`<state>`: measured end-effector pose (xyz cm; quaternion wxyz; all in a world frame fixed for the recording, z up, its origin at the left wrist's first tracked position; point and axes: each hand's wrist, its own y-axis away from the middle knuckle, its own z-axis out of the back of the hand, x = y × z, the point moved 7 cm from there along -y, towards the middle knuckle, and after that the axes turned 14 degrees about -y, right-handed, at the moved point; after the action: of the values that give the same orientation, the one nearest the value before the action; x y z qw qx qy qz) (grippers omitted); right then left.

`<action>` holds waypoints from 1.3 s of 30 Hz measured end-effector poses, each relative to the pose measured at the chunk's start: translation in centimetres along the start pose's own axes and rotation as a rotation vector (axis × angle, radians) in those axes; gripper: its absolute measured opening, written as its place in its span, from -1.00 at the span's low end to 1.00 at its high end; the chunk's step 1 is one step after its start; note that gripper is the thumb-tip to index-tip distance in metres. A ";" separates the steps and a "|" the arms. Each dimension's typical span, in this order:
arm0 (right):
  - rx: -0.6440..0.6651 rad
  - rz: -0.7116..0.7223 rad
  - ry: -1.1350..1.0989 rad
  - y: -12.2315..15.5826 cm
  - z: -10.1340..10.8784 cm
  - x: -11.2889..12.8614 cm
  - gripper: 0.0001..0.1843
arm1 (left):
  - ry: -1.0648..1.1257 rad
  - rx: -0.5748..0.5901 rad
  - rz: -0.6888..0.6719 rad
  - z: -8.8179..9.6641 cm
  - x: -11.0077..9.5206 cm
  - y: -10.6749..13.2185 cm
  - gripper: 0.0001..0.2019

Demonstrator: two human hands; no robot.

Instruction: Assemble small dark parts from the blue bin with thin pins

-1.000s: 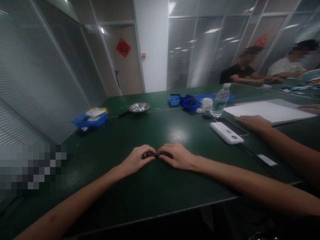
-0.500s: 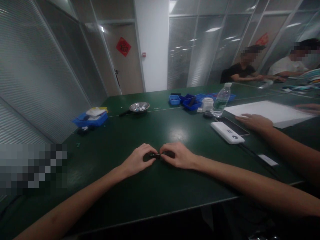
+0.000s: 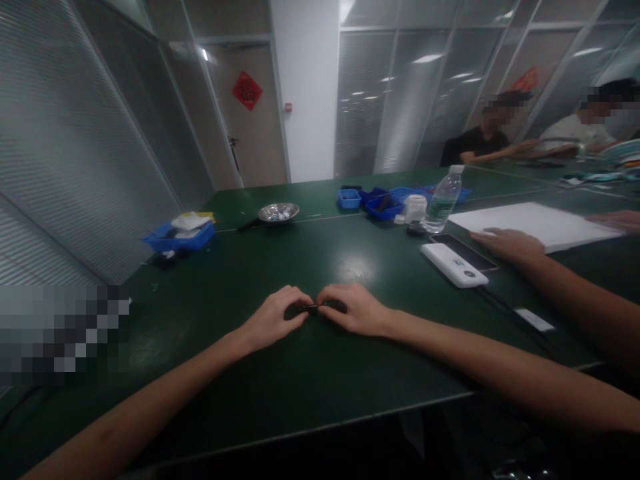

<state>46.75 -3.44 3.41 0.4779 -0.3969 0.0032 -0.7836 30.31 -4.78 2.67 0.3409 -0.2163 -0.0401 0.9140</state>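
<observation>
My left hand (image 3: 276, 317) and my right hand (image 3: 353, 309) rest side by side on the dark green table (image 3: 300, 373), fingertips meeting. Both are curled in a pinch around a small dark part (image 3: 311, 309) held between them; its shape is mostly hidden by my fingers. Both forearms stretch toward me across the table.
A neighbour's hand (image 3: 507, 243) lies beside a white power bank (image 3: 453, 265) and a phone. Behind stand a water bottle (image 3: 442, 199), blue bins (image 3: 383, 206), a metal dish (image 3: 278, 213), a blue tray at left (image 3: 179, 236) and a white board (image 3: 535, 223). Two people sit at the far right.
My hands have stayed joined on the small part, with only slight finger shifts. The person at the far right has raised an arm.
</observation>
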 end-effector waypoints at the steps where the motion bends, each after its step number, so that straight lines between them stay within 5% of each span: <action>1: 0.012 0.007 -0.018 -0.1 -0.1 0.1 -0.80 | 0.000 0.002 0.004 0.0 0.0 0.0 -0.81; 13: -0.010 0.016 -0.032 0.5 0.3 -0.1 -0.78 | 0.158 0.150 -0.098 0.9 0.9 1.2 -0.66; 19: -0.035 0.026 -0.034 0.6 0.5 -0.3 -0.79 | 0.167 0.120 -0.100 1.1 2.8 1.3 -0.69; 31: -0.023 0.016 -0.037 0.5 0.6 -0.2 -0.80 | 0.060 0.089 -0.101 0.8 1.8 1.5 -0.74; 35: -0.021 0.020 -0.039 0.5 0.6 -0.3 -0.80 | 0.027 0.124 -0.111 1.5 4.3 1.7 -0.74; 39: -0.018 0.023 -0.041 0.5 0.7 0.0 -0.78 | -0.091 0.076 -0.013 3.4 9.9 2.5 -0.72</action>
<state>47.56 -3.50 3.67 0.4830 -0.4170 0.0051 -0.7699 20.74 -0.13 1.54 0.3526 -0.1613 -0.0221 0.9215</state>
